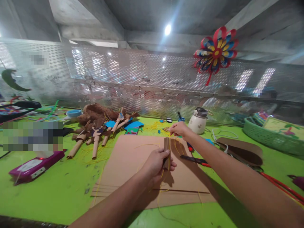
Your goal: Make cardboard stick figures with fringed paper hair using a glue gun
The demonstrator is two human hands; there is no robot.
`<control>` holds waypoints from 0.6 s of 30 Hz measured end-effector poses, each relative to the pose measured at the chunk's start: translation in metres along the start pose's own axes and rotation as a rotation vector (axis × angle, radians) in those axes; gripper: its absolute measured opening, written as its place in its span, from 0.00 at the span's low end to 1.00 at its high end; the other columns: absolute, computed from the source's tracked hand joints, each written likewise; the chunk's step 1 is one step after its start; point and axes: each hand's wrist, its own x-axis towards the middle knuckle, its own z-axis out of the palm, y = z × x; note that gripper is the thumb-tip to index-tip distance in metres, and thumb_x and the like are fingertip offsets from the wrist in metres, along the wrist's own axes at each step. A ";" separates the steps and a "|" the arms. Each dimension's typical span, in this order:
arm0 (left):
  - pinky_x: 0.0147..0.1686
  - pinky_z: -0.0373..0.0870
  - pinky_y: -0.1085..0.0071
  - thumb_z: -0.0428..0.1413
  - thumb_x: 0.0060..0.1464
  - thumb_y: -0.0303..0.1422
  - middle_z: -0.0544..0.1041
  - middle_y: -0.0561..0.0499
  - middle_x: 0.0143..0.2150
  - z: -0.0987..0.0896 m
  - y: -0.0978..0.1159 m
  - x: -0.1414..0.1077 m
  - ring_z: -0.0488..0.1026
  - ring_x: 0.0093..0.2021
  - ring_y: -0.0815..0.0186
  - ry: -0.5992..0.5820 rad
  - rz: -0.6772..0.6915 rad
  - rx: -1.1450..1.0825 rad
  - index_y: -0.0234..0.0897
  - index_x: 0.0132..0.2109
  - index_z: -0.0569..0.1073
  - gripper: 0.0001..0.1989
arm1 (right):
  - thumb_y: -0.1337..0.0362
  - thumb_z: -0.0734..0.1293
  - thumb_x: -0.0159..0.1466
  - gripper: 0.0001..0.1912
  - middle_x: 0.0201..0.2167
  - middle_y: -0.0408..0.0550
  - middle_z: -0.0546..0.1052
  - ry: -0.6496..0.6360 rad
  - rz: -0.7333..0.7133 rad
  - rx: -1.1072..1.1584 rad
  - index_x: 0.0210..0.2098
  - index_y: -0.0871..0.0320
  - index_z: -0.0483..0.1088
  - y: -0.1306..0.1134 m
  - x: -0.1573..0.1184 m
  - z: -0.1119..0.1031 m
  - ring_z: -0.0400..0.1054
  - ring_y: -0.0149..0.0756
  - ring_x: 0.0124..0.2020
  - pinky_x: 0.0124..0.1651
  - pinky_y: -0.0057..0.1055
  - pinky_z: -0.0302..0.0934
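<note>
My left hand (159, 163) is closed around a pleated strip of brown paper (167, 144), held upright over a stack of brown cardboard sheets (128, 164). Yellow string (169, 158) runs along the folded paper and trails down below the hand onto the stack. Just above the top of the paper, my right hand (179, 129) pinches the yellow string between thumb and fingers. Scissors (193, 159) with dark blades and red on the handle lie on the stack, partly beneath my right forearm.
Brown paper dolls (96, 142) lie in a heap at the left back, beside blue paper pieces (110, 124). A purple tissue box (36, 166) sits further left. A white flask (198, 121) and a green basket (273, 136) stand toward the right, before a perforated metal screen (147, 79).
</note>
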 end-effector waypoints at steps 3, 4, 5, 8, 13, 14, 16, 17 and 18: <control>0.17 0.64 0.78 0.47 0.57 0.25 0.67 0.53 0.22 0.000 -0.001 0.000 0.69 0.18 0.72 -0.027 0.020 0.017 0.32 0.31 0.63 0.06 | 0.62 0.63 0.64 0.10 0.34 0.45 0.73 -0.003 0.040 -0.006 0.39 0.63 0.69 0.001 0.002 -0.003 0.69 0.28 0.29 0.30 0.28 0.66; 0.18 0.64 0.78 0.47 0.57 0.25 0.68 0.53 0.22 0.000 -0.002 0.000 0.69 0.18 0.72 -0.035 0.023 0.018 0.32 0.31 0.63 0.06 | 0.62 0.63 0.64 0.11 0.36 0.46 0.73 -0.004 0.052 -0.006 0.41 0.63 0.68 0.002 0.003 -0.003 0.69 0.29 0.31 0.32 0.29 0.66; 0.19 0.65 0.78 0.47 0.57 0.25 0.68 0.53 0.22 0.000 -0.002 0.000 0.69 0.19 0.72 -0.043 0.025 0.017 0.32 0.31 0.63 0.06 | 0.61 0.63 0.64 0.11 0.37 0.47 0.73 -0.005 0.062 -0.006 0.42 0.63 0.68 0.003 0.004 -0.004 0.69 0.31 0.33 0.33 0.31 0.67; 0.21 0.68 0.76 0.47 0.57 0.26 0.69 0.53 0.23 0.000 -0.002 0.000 0.70 0.20 0.71 -0.064 0.022 0.010 0.31 0.35 0.65 0.04 | 0.61 0.63 0.64 0.13 0.42 0.50 0.72 -0.013 0.088 -0.002 0.46 0.62 0.67 0.005 0.005 -0.004 0.70 0.34 0.38 0.39 0.36 0.67; 0.18 0.62 0.80 0.47 0.57 0.25 0.67 0.53 0.22 0.001 -0.001 0.000 0.67 0.19 0.73 -0.080 0.037 0.035 0.30 0.38 0.66 0.04 | 0.61 0.63 0.64 0.14 0.45 0.50 0.71 -0.021 0.118 0.019 0.48 0.61 0.67 0.005 0.005 -0.003 0.69 0.36 0.41 0.41 0.38 0.66; 0.17 0.60 0.80 0.47 0.57 0.24 0.67 0.54 0.21 0.001 -0.002 0.000 0.66 0.18 0.74 -0.087 0.041 0.036 0.29 0.38 0.66 0.04 | 0.62 0.63 0.64 0.14 0.45 0.50 0.71 -0.024 0.122 0.028 0.48 0.61 0.67 0.005 0.004 -0.003 0.69 0.36 0.41 0.41 0.38 0.67; 0.15 0.56 0.82 0.47 0.56 0.24 0.66 0.54 0.21 0.000 -0.002 0.001 0.64 0.17 0.75 -0.107 0.045 0.031 0.29 0.38 0.66 0.04 | 0.62 0.63 0.64 0.14 0.45 0.50 0.72 -0.035 0.128 0.048 0.47 0.62 0.67 0.003 0.003 -0.004 0.69 0.36 0.40 0.40 0.37 0.67; 0.15 0.55 0.82 0.48 0.56 0.24 0.66 0.54 0.21 -0.001 -0.002 0.001 0.64 0.17 0.76 -0.116 0.046 0.025 0.29 0.38 0.66 0.03 | 0.62 0.63 0.64 0.14 0.44 0.50 0.72 -0.045 0.130 0.061 0.47 0.62 0.67 0.002 0.002 -0.005 0.69 0.35 0.39 0.40 0.37 0.67; 0.15 0.54 0.82 0.48 0.56 0.24 0.66 0.54 0.21 -0.001 -0.002 0.001 0.64 0.17 0.76 -0.120 0.046 0.018 0.30 0.38 0.66 0.03 | 0.62 0.63 0.64 0.14 0.43 0.50 0.72 -0.056 0.131 0.074 0.47 0.62 0.67 0.000 0.001 -0.006 0.70 0.35 0.39 0.39 0.36 0.67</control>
